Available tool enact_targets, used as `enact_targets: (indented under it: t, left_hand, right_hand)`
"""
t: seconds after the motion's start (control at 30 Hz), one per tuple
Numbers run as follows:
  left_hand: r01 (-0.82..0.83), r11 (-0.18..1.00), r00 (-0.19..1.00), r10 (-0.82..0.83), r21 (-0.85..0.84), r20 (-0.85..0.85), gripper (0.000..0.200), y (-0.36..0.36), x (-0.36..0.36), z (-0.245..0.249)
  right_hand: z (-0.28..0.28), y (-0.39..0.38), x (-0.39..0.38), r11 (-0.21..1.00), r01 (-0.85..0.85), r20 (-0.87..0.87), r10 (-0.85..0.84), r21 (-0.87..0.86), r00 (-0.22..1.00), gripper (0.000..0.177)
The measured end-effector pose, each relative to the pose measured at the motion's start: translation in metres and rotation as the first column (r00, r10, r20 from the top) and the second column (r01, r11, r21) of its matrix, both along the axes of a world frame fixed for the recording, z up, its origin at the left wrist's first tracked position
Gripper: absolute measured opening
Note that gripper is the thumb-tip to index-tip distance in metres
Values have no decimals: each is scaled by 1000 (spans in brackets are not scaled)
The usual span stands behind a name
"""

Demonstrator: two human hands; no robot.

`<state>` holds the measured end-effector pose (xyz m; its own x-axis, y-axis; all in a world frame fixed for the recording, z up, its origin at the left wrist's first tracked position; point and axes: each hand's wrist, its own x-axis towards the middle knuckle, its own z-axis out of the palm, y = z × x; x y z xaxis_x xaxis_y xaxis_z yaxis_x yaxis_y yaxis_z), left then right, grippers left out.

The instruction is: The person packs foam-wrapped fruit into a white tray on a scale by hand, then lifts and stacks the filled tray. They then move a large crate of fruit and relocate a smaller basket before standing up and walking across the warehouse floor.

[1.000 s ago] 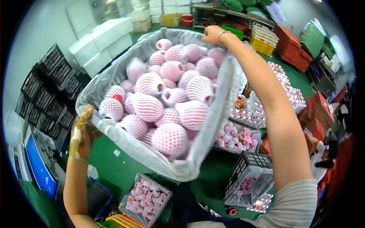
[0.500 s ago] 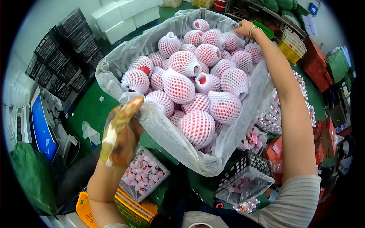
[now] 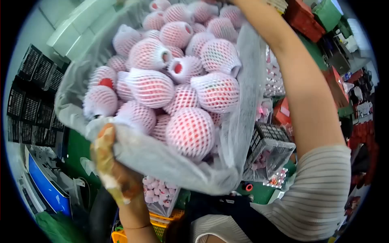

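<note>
A large crate (image 3: 142, 156) lined with whitish translucent plastic sheeting fills the middle of the view. Red round fruits (image 3: 190, 131) in white foam net sleeves are heaped inside. My left hand (image 3: 115, 170), mottled brown and yellow as if gloved, is closed on the near left corner, thumb up along the rim. At the far side, my right hand (image 3: 221, 1) holds the rim, mostly cut off by the top edge of the view. The liner hides the crate's own walls.
Black crates (image 3: 34, 97) are stacked at left, with white boxes (image 3: 77, 30) behind. Below stand a small bin of pink-wrapped pieces (image 3: 158, 192), an orange basket (image 3: 166, 220) and a black crate (image 3: 265, 139). Red crates (image 3: 302, 18) sit at upper right. A blue panel (image 3: 48, 186) leans at left.
The lined crate has shifted left and up in the view and looks closer, with both hands moving along with it. The surroundings have tilted, and my right hand has nearly left the top edge.
</note>
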<state>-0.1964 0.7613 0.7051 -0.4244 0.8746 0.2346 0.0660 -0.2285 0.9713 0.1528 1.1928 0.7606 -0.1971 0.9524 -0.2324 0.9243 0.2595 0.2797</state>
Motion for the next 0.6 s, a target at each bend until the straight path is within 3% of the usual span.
enact_targets:
  t: [0.03, 0.07, 0.1, 0.13, 0.17, 0.23, 0.27, 0.33, 0.37, 0.4, 0.43, 0.5, 0.53, 0.57, 0.6]
  left_hand:
    - [12, 997, 988, 0, -73, 156, 35, 0, 2, 2]
    - [10, 1000, 996, -9, -10, 91, 35, -1, -5, -14]
    - [11, 999, 1000, -12, 47, 13, 36, -3, -13, -26]
    - [-54, 990, 996, 62, 134, -59, 26, -2, -1, -17]
    - [-52, 987, 996, 62, 151, -59, 26, -6, -9, -14]
    - [82, 985, 973, -46, -151, 226, 34, -16, -42, -21]
    - [10, 997, 975, -27, -75, -219, 34, -25, -64, -30]
    - [50, 998, 913, -33, 31, -407, 32, -49, -70, -20]
    - [12, 975, 1000, -13, -223, -2, 33, -43, -89, -21]
    - [105, 981, 955, -145, -164, -257, 36, -48, -103, -12]
    - [190, 976, 839, -218, -108, -499, 39, -52, -114, -6]
    - [178, 975, 819, -220, -130, -530, 42, -57, -114, -6]
    - [153, 980, 803, -197, -125, -563, 44, -59, -114, -6]
    - [201, 979, 768, -169, -17, -617, 44, -60, -112, -9]
    - [239, 971, 782, -199, -10, -591, 44, -57, -128, -16]
  right_hand:
    - [-35, 39, 16, 976, 216, -524, -195, -22, 829, 39]
    - [-13, 4, 12, 977, -143, 21, 142, 159, 990, 40]
    - [-2, -23, 7, 950, -186, 91, 168, 249, 982, 42]
    - [12, -43, 11, 945, -146, -8, 155, 293, 988, 47]
    - [24, -64, 9, 955, 120, -343, -21, 270, 939, 38]
    - [54, -111, 15, 972, 219, -411, -164, 88, 896, 30]
    - [64, -146, 29, 993, 110, -409, -83, 43, 909, 29]
    - [60, -207, 54, 980, 193, -542, -191, -54, 818, 29]
    - [59, -235, 65, 969, 230, -615, -236, -90, 752, 29]
    - [55, -290, 86, 953, 285, -654, -279, -101, 703, 32]
    - [45, -328, 96, 946, 309, -693, -291, -103, 659, 34]
    - [35, -363, 109, 935, 351, -690, -282, -43, 666, 39]
    - [32, -379, 115, 907, 414, -728, -335, -77, 599, 41]
    - [32, -394, 124, 875, 474, -761, -375, -101, 530, 43]
    - [13, -411, 118, 867, 496, -799, -333, -50, 501, 46]
